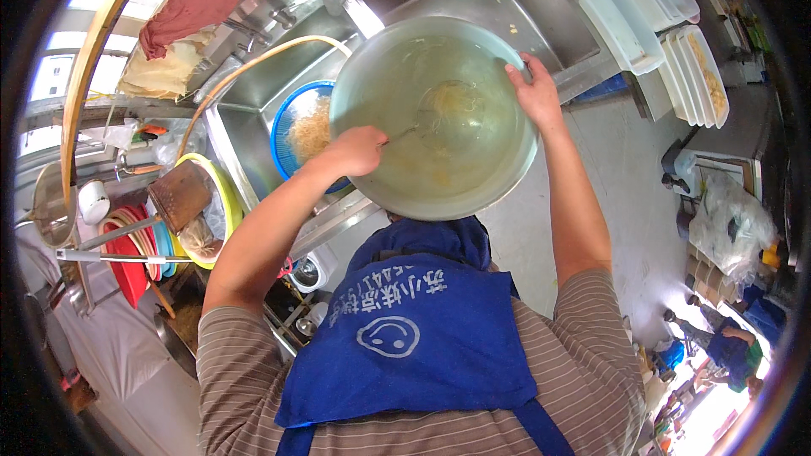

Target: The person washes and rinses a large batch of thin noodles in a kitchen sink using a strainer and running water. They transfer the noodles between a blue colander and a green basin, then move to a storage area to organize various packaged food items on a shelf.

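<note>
A large pale-green basin (393, 82) of cloudy liquid is held up over the sink edge in front of my blue apron (405, 354). My right hand (535, 92) grips its far right rim, thumb over the edge. At the near left rim, my left hand (361, 151) is closed around the thin handle of what looks like a round wire strainer (415, 128). The strainer's head lies in the liquid, with pale tan strands (453, 98) gathered there. Just left of the basin, partly hidden by it, is a blue plastic colander (279, 133) holding thin tan shreds (310, 130).
A stainless steel double sink (538, 19) lies beyond, with a beige hose (253, 57) arching over it. White rectangular tubs (618, 25) stand at right. A yellow-green tub (234, 202) with a rusty scoop (180, 196) sits at left. Another person (728, 342) is far off at lower right.
</note>
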Demonstrator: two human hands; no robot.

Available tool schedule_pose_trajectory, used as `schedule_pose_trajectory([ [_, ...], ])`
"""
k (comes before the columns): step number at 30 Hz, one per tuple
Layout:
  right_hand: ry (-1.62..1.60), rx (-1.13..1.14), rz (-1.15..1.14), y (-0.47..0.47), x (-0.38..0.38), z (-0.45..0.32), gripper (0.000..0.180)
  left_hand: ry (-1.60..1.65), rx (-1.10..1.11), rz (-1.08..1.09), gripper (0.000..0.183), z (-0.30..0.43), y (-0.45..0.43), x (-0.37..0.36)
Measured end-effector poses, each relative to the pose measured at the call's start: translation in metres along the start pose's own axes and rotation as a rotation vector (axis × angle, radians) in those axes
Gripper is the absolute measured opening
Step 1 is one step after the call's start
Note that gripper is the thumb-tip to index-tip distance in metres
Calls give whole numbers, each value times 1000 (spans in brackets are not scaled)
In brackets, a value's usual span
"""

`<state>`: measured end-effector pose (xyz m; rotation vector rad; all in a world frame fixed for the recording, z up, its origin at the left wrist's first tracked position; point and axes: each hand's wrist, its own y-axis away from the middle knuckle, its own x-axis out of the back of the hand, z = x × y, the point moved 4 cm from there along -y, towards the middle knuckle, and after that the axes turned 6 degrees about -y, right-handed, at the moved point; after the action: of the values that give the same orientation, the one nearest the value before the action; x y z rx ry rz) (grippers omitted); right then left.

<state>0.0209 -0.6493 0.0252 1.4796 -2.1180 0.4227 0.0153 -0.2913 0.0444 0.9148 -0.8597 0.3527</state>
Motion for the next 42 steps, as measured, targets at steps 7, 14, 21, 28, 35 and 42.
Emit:
schedule_pose_trajectory([
  [7, 87, 86, 60, 10, 7, -5, 48, -336, 148, 147, 33, 4, 32, 48],
  [14, 246, 387, -148, 46, -10, -55, 35, -314, 72, -40, 34, -11, 51, 31],
  [21, 279, 305, -358, 25, -89, -42, 35, -96, 26, -212, 24, -24, 34, 3],
  [28, 272, 231, -613, 0, -125, -26, 20, 351, 267, -484, 18, -7, 30, 7],
  [35, 109, 220, -342, -6, -85, -31, 23, 548, 221, -440, 15, -8, 33, -1],
  [42, 475, 488, -543, 31, -126, -62, 33, 574, 245, -497, 18, -3, 36, -4],
])
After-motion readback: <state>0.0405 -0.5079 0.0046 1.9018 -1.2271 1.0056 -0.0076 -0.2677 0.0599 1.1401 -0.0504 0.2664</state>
